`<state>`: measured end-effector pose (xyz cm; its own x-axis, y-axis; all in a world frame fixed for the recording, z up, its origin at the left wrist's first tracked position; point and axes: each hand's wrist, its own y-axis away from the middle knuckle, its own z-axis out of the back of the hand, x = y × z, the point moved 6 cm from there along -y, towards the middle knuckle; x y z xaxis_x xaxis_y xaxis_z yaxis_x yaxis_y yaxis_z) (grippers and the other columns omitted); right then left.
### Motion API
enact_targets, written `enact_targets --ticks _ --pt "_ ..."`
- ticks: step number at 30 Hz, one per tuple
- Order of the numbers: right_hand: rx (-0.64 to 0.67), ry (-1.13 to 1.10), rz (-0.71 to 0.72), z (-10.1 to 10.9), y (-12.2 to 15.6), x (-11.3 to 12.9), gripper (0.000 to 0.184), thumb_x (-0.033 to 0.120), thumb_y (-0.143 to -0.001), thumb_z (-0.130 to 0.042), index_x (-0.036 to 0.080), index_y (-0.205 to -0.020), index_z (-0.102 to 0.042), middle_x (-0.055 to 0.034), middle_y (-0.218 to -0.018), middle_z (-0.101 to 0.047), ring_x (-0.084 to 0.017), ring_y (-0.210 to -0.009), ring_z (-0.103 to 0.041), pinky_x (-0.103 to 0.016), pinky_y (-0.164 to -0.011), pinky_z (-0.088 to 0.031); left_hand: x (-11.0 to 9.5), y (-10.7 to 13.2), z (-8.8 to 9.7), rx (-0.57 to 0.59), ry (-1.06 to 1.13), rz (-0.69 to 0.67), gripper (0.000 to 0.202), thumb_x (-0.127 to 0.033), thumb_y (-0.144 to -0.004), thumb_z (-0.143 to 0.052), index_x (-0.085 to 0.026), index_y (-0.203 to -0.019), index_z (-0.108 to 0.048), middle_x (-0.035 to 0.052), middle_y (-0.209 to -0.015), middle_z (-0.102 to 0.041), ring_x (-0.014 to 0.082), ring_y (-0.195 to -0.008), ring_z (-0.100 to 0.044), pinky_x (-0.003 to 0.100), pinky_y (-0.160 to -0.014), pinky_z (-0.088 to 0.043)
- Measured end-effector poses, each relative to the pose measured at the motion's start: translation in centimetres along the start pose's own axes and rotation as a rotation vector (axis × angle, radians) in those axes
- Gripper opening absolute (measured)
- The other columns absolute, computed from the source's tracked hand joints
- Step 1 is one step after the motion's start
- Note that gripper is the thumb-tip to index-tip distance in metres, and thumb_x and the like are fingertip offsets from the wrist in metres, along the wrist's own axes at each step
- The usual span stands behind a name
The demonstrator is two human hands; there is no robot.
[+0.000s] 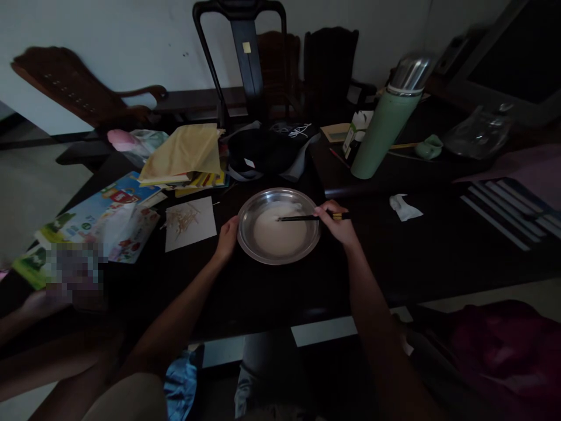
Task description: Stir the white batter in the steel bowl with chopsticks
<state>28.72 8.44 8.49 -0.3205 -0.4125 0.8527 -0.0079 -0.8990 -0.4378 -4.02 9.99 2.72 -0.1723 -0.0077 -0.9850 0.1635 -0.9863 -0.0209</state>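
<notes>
A round steel basin [245,241] rests on the dark table in front of me, with a milky, whitish liquid [280,237] covering its bottom. My left hand [228,237] grips the basin's left rim. Over the right rim, my right hand [333,219] is closed around dark chopsticks [298,218] with gold-banded ends; their tips reach the liquid near its middle. Whether there is one stick or a pair is hard to make out. Left of my left hand, a white paper sheet [204,225] carries a heap of thin cotton swabs [182,220].
A green thermos [385,131] stands behind on the right, beside a crumpled tissue [405,209]. Paper envelopes [184,155] and a black cloth bag [269,149] lie behind the basin. At left are a tissue pack [131,234] and another person's arm [33,313].
</notes>
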Motion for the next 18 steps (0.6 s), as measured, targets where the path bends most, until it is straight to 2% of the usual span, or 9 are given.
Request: enact_targets --ticks 3,4,6,9,11,15,18 --pt "-0.129 -0.037 -0.074 1.7 0.2 -0.6 0.048 0.061 -0.089 -0.057 0.024 -0.059 -0.062 0.0005 -0.062 -0.059 -0.017 -0.066 -0.057 -0.034 -0.070 -0.045 0.0 0.0 0.0 0.011 -0.008 0.002 0.043 -0.060 -0.082 -0.054 -0.020 -0.067 -0.055 -0.0032 -0.060 -0.050 0.0132 -0.058 -0.044 0.026 -0.056 -0.039" --pt "-0.125 -0.061 -0.098 1.9 0.3 -0.8 0.050 0.062 -0.090 -0.056 0.024 -0.058 -0.061 0.0007 -0.061 -0.058 -0.017 -0.064 -0.056 -0.034 -0.069 -0.045 0.0 0.0 0.0 0.014 -0.011 0.002 0.043 -0.060 -0.083 -0.054 -0.020 -0.068 -0.056 -0.0030 -0.061 -0.050 0.0133 -0.058 -0.045 0.026 -0.056 -0.039" --pt "-0.040 -0.087 -0.105 1.2 0.4 -0.6 0.051 0.064 -0.089 -0.056 0.024 -0.058 -0.061 0.0004 -0.061 -0.058 -0.017 -0.064 -0.057 -0.034 -0.069 -0.045 -0.1 0.1 0.0 0.013 -0.012 -0.003 0.042 -0.059 -0.083 -0.054 -0.020 -0.068 -0.056 -0.0028 -0.061 -0.051 0.0136 -0.059 -0.046 0.026 -0.057 -0.040" --pt "0.082 -0.055 -0.030 -0.4 0.2 0.1 0.046 0.064 -0.086 -0.060 0.024 -0.063 -0.065 -0.0008 -0.067 -0.064 -0.019 -0.071 -0.060 -0.034 -0.072 -0.046 -0.3 0.1 0.0 0.006 -0.014 -0.004 0.042 -0.059 -0.083 -0.055 -0.020 -0.065 -0.054 -0.0026 -0.060 -0.051 0.0142 -0.060 -0.048 0.026 -0.058 -0.041" --pt "0.059 -0.020 0.001 -0.4 0.1 0.2 0.043 0.062 -0.086 -0.061 0.025 -0.065 -0.065 -0.0009 -0.069 -0.065 -0.019 -0.073 -0.061 -0.035 -0.073 -0.046 -0.4 0.1 0.0 -0.001 -0.017 -0.005 0.043 -0.060 -0.081 -0.055 -0.021 -0.065 -0.054 -0.0023 -0.061 -0.051 0.0148 -0.061 -0.048 0.027 -0.058 -0.041" --pt "-0.102 -0.051 -0.064 1.6 0.2 -0.5 0.046 0.059 -0.089 -0.059 0.024 -0.060 -0.062 0.0007 -0.062 -0.058 -0.017 -0.066 -0.057 -0.034 -0.071 -0.045 -0.6 0.2 -0.2 0.009 -0.011 -0.005 0.045 -0.063 -0.081 -0.055 -0.021 -0.068 -0.056 -0.0022 -0.061 -0.051 0.0149 -0.061 -0.048 0.026 -0.057 -0.041" --pt "-0.010 -0.092 -0.066 1.0 0.3 -0.4 0.048 0.061 -0.089 -0.058 0.024 -0.059 -0.063 0.0001 -0.063 -0.059 -0.018 -0.067 -0.058 -0.035 -0.072 -0.046 -0.5 0.2 -0.1 0.005 -0.008 0.000 0.043 -0.062 -0.081 -0.056 -0.020 -0.068 -0.056 -0.0019 -0.061 -0.053 0.0146 -0.060 -0.048 0.026 -0.056 -0.041"
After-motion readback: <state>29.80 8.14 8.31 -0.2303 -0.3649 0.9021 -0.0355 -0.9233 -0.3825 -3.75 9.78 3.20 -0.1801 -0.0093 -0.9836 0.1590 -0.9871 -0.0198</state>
